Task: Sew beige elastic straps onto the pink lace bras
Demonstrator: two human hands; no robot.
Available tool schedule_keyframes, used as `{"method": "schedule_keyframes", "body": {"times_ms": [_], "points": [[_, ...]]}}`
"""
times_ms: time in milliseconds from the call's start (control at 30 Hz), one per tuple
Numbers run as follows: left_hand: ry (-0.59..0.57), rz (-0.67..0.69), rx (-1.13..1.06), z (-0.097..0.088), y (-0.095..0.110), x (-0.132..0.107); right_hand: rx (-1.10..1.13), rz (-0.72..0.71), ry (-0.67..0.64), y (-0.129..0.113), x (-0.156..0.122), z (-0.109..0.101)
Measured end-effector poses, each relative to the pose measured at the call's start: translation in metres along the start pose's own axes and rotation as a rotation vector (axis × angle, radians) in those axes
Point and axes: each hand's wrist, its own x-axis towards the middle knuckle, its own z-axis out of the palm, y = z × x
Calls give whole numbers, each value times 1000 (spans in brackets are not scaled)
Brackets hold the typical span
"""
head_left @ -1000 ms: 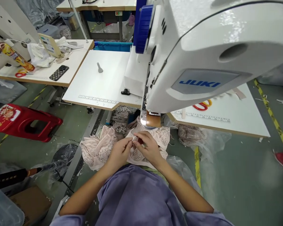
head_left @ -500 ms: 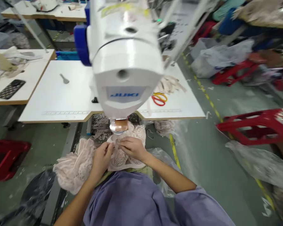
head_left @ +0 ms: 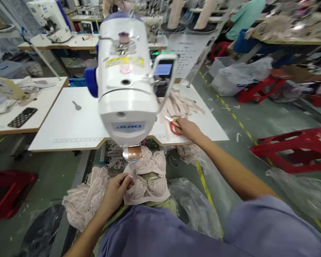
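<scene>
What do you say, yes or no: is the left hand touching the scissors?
No, the right hand is at the red-handled scissors, while the left hand pinches pale material farther away.

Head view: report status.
Left hand pinching pale fabric strip. Right hand touching red-yellow scissors. Pale lace garment by left hand. Beige cloth strips near scissors.

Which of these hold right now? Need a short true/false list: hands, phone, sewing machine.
1. The right hand is at the scissors. True.
2. The left hand is on the phone. False: it pinches pale fabric; the phone lies apart from both hands.
3. The sewing machine has a red wheel. False: its wheel is blue.
4. The machine bears "JUKI" lettering. True.
</scene>
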Motion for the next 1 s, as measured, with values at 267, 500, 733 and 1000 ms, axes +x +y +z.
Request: {"method": "schedule_keyframes", "body": {"times_ms": [267, 500, 733, 1000], "points": [[-91, -134, -489, -3, 2, 5, 332, -294, -24, -72, -195, 28], [-139, -84, -414, -2, 18, 1, 418, -401, 56, -144, -210, 42], [-79, -51, -127, -2, 18, 1, 452, -450, -2, -148, -198, 48], [-97, -60, -171, 2, 16, 1, 509, -407, -78, -141, -202, 47]]}}
